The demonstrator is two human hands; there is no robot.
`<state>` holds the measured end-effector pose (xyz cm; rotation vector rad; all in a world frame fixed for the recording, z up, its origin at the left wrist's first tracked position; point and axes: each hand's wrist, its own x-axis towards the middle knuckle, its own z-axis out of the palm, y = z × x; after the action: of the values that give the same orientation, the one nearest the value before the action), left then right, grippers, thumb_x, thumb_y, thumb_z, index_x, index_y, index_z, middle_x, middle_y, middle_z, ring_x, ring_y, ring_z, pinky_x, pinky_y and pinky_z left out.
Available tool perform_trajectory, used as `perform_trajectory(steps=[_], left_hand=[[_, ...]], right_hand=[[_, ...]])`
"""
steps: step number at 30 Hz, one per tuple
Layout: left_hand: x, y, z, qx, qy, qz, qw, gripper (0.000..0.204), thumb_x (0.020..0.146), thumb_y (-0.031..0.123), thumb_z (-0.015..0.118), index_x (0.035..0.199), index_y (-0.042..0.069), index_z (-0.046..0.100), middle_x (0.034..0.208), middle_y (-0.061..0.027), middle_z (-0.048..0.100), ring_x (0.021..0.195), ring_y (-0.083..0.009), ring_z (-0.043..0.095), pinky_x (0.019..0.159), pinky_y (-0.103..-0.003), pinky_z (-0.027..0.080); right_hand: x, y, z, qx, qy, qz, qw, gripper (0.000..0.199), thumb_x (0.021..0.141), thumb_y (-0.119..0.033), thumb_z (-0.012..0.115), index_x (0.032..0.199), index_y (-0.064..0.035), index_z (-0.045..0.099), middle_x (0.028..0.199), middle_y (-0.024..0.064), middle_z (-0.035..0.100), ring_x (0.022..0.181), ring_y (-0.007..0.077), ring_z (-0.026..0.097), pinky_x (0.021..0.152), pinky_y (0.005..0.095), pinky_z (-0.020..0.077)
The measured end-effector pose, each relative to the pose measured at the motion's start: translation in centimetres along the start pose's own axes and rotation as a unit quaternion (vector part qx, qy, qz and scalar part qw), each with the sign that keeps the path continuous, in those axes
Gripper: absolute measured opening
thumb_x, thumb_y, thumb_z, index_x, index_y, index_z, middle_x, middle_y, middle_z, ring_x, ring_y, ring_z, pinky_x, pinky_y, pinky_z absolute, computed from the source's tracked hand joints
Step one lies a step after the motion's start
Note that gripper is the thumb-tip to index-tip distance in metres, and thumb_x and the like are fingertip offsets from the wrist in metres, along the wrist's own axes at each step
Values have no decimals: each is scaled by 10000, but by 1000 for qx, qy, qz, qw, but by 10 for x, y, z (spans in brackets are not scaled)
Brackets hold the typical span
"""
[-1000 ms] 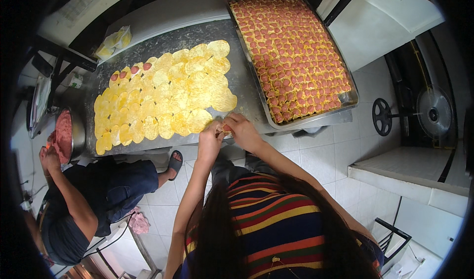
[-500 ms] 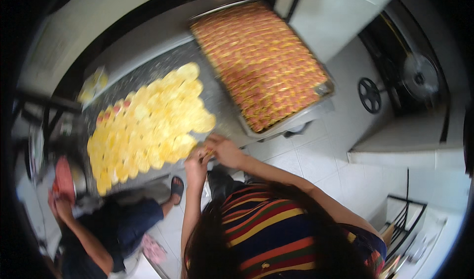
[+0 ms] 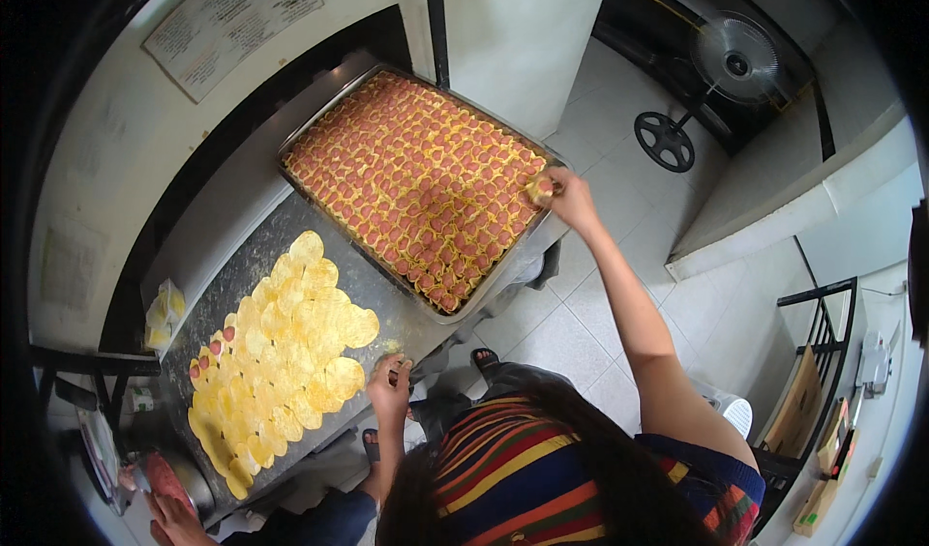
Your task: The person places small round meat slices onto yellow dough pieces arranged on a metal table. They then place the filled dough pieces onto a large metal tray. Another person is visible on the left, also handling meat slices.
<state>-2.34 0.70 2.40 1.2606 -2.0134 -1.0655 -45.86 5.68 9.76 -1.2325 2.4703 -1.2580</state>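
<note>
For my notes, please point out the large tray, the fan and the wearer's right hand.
Large tray (image 3: pixel 455 317), head view: lower rim.
Fan (image 3: pixel 737 64), head view: central hub.
Right hand (image 3: pixel 572 200), head view: its back.

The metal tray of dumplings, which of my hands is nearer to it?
Right. Your right hand is at the tray's right-hand corner, holding a dumpling; your left hand is apart from it, at the table's near edge beside the yellow wrappers.

Tabletop lane (narrow) between wrappers and tray
</note>
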Motion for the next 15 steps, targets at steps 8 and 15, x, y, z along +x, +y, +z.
perform_trajectory(steps=[8, 15], left_hand=[[5, 0, 4, 26, 12, 33, 999, 106, 797, 89, 661, 884, 31, 642, 772, -108, 616, 610, -209, 593, 558, -291, 469], [-3, -3, 0, 33, 25, 35, 999, 94, 805, 91, 651, 882, 39, 638, 805, -102, 617, 611, -211, 588, 545, -290, 466]], right_hand=[[48, 53, 31, -232, -95, -18, 968, 221, 686, -39, 602, 902, -53, 648, 847, 167, 630, 798, 338, 616, 706, 424, 493], [52, 50, 50, -155, -155, 2, 976, 161, 690, 9, 597, 849, -16, 609, 890, 209, 631, 904, 369, 607, 770, 451, 488]])
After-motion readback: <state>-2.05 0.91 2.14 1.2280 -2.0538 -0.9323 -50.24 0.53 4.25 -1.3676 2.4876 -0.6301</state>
